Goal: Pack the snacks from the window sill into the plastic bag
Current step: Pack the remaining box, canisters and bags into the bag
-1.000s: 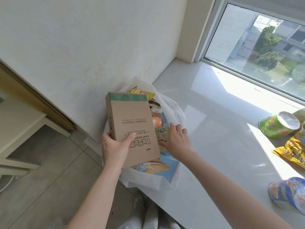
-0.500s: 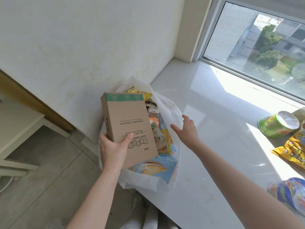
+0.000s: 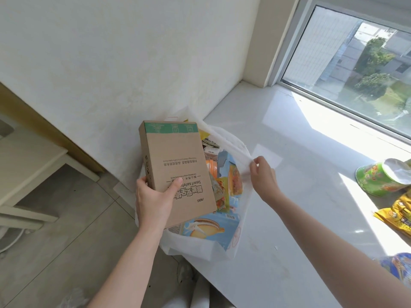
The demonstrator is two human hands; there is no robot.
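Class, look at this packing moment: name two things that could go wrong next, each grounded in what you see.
1. The plastic bag sits at the sill's edge, already stuffed; pushing in the cardboard box could tip it off.
2. The right hand pinches only the thin bag rim, which might tear or slip while the left hand loads the box.

Left hand [image 3: 153, 202] clenched gripping, right hand [image 3: 262, 177] pinching, arms outstretched.

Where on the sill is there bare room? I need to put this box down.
Bare sill lies between the plastic bag and the green cup. The right edge is crowded: cup, yellow packet, blue packet.
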